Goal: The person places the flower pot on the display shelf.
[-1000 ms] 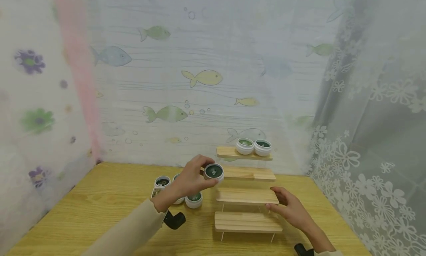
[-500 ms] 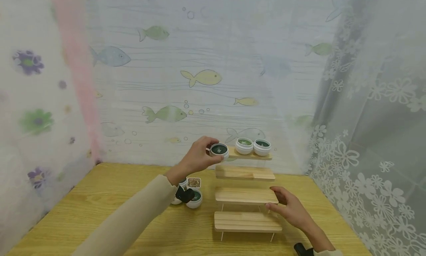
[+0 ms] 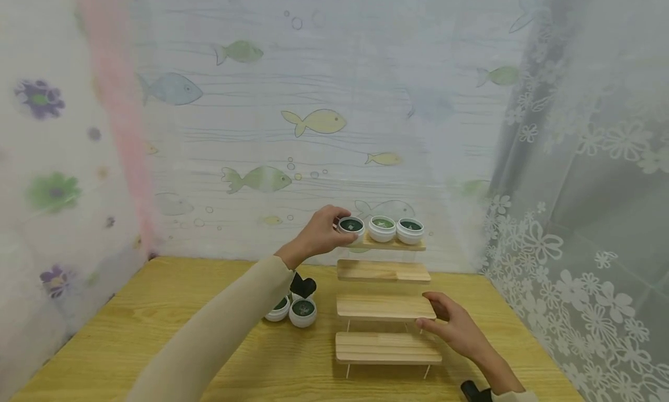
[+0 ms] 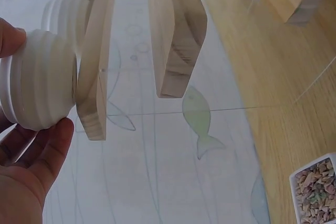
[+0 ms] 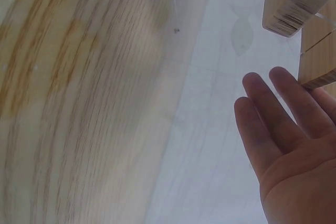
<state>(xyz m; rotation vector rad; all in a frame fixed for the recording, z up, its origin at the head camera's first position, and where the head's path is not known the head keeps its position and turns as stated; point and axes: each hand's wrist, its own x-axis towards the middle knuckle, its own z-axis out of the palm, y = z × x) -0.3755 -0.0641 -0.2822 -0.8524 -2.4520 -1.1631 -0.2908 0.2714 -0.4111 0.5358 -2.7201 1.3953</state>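
Note:
My left hand [image 3: 324, 230] grips a small round white pot [image 3: 351, 228] with dark green inside, at the left end of the top board [image 3: 387, 245] of a tiered wooden stand. In the left wrist view, fingers and thumb lie around the white pot [image 4: 39, 80], whose base meets the board [image 4: 93, 87]. Two similar pots, one lighter green [image 3: 382, 229] and one dark green [image 3: 410, 230], stand beside it on that board. My right hand [image 3: 455, 326] holds the right end of a lower board [image 3: 385, 307] between thumb and index finger; its other fingers [image 5: 273, 114] extend free.
More white pots [image 3: 303, 312] stand on the wood-grain table [image 3: 209, 332] left of the stand, partly behind my left sleeve. A square white dish of small stones [image 4: 317, 187] shows in the left wrist view. Two more boards [image 3: 384, 271], [image 3: 388, 348] complete the stand. A fish-patterned curtain [image 3: 324, 181] hangs behind.
My left hand has carried the dark green pot up and right, from in front of the second-highest board to the top board's left end. The right hand has stayed at the stand.

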